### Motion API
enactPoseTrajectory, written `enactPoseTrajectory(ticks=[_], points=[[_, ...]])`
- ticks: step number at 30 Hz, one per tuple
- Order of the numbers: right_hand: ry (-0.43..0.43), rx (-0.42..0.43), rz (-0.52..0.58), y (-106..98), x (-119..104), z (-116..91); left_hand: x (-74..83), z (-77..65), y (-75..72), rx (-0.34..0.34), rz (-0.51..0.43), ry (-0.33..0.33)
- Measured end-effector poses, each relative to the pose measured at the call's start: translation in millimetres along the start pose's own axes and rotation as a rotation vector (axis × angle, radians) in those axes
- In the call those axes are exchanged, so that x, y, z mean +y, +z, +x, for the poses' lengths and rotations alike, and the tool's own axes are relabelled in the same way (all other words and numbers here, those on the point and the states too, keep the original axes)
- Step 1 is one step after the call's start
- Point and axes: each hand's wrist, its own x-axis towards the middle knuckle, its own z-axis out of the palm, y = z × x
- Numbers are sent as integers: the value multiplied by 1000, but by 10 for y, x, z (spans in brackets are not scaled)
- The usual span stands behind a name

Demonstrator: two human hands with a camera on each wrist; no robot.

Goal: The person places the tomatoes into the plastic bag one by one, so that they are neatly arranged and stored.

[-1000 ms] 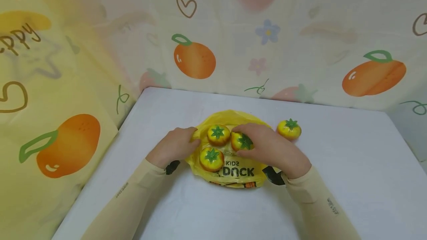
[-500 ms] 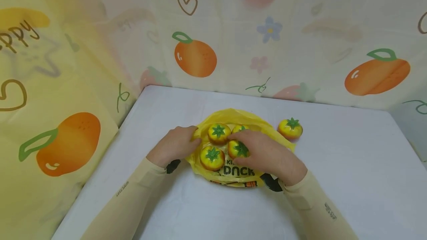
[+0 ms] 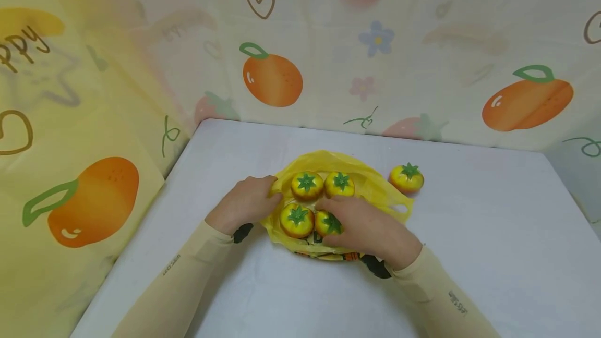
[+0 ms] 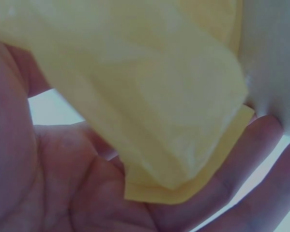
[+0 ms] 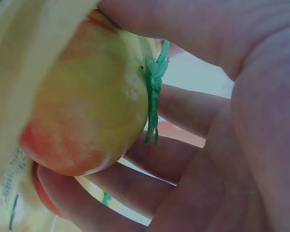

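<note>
A yellow plastic bag [image 3: 324, 159] lies spread on the white table, its mouth wide. My left hand [image 3: 244, 202] pinches the bag's left rim; in the left wrist view, the thin yellow plastic [image 4: 149, 101] hangs between thumb and fingers. My right hand [image 3: 371, 223] holds a yellow-red artificial tomato [image 3: 326, 222] within the bag's mouth. The right wrist view shows its round side and green leafy top [image 5: 154, 96] between thumb and fingers. Several similar tomatoes [image 3: 307, 185] sit close together in the bag, beside and behind the held one.
Another tomato [image 3: 406, 177] stands on the white table [image 3: 479, 223], just outside the bag to the right. A fruit-printed cloth [image 3: 319, 93] hangs behind the table and along its left side.
My right hand has moved toward me and left with its tomato, now beside the front-left one. The back-right tomato has come into sight. My left hand stays at the rim.
</note>
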Motion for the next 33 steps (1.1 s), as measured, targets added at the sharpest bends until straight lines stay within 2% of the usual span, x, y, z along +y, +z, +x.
enactPoseTrajectory(ticks=[4, 12, 33], points=[[-7, -4, 10, 50, 6, 8, 2, 0, 1, 3, 3, -1], [48, -45, 34, 88, 1, 28, 1, 5, 3, 1, 0, -4], [35, -60, 15, 134, -3, 68, -2, 17, 5, -8, 5, -8]])
